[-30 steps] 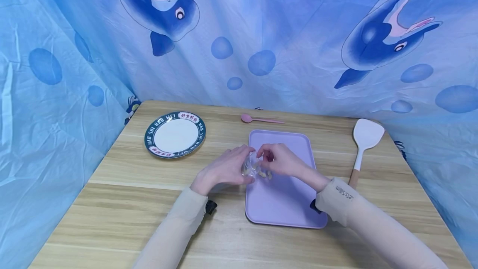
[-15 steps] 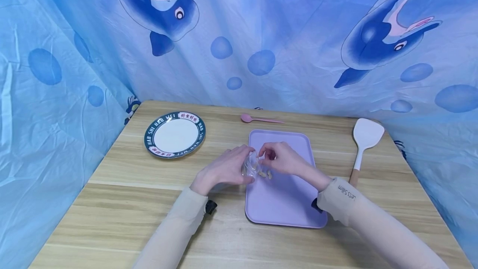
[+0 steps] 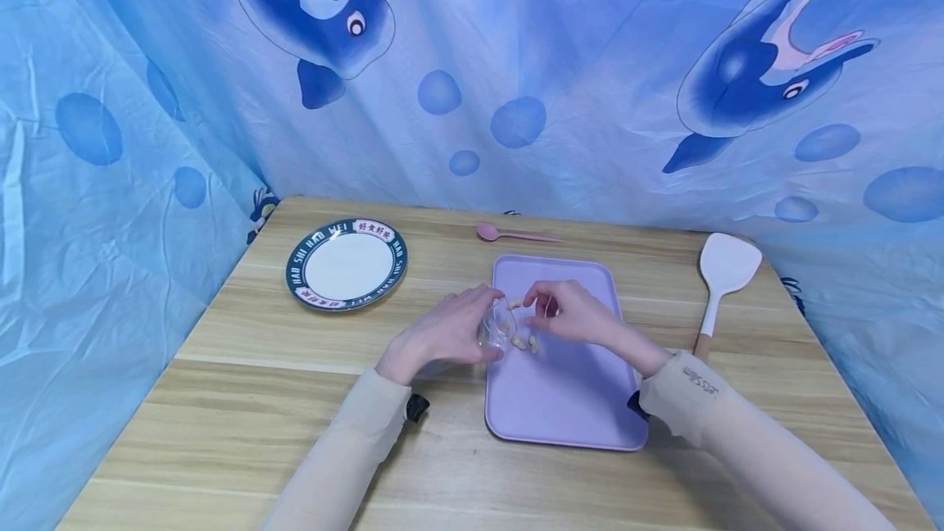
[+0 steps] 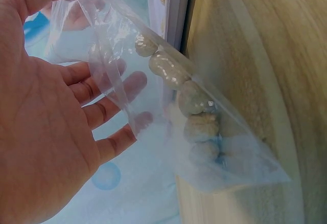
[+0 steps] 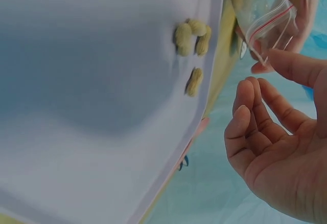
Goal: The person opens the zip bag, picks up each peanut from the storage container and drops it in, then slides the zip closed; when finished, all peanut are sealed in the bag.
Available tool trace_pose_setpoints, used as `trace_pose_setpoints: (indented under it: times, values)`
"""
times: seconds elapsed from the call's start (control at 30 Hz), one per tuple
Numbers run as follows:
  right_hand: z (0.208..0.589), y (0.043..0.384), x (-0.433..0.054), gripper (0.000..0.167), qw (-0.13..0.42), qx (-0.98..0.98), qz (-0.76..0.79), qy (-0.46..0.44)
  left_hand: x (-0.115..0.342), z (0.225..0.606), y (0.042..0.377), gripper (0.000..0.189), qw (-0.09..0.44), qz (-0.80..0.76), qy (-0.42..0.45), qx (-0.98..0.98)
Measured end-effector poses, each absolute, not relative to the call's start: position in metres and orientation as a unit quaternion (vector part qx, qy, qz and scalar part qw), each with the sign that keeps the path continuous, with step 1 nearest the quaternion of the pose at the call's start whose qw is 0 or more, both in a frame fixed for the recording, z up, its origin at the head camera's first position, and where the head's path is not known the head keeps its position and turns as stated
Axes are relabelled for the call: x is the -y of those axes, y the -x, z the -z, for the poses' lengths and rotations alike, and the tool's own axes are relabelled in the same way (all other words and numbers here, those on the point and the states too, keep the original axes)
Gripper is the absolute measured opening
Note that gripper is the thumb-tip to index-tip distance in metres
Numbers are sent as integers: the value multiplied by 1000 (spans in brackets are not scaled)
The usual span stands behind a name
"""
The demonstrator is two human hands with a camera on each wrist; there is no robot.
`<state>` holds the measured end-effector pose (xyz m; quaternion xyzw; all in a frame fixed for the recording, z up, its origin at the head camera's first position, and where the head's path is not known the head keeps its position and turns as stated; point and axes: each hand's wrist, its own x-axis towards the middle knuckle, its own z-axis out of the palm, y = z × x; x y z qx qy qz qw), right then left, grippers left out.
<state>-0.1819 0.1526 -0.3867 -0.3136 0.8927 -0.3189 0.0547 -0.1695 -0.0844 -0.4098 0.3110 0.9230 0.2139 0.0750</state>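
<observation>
My left hand (image 3: 453, 328) holds a clear zip-lock bag (image 4: 153, 127) at its mouth, tilted over the left edge of the lilac tray (image 3: 568, 400). Several peanuts in their shells (image 4: 171, 70) lie inside the bag, lined up along its lower edge in the left wrist view. Facing the bag's mouth is my right hand (image 3: 571, 314), its fingers bent, with a gap between thumb and fingers and nothing in it. The right thumb tip overlaps the bag's edge in the right wrist view. Several loose peanuts (image 5: 194, 82) rest on the tray near its rim.
A white plate with a dark green patterned rim (image 3: 347, 265) stands at the back left. Behind the tray lies a pink spoon (image 3: 516, 233). To the right is a white spatula (image 3: 728, 262) with a wooden handle, partly behind the right forearm. A blue dolphin-print curtain surrounds the table.
My right hand has drawn back a little to the right from the bag's mouth. Another peanut now shows on the tray near its fingertips. The left hand has kept its place.
</observation>
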Motion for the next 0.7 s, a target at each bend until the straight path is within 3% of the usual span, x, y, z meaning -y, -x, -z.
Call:
trace_pose_setpoints:
  times: [0.33,0.7]
  values:
    - [404,188,-169,30,111,-892,302,316,85,409,170,85,81,-220,-306,-923]
    - [425,184,-168,32,141,-884,306,325,85,409,170,84,81,-222,-305,-922]
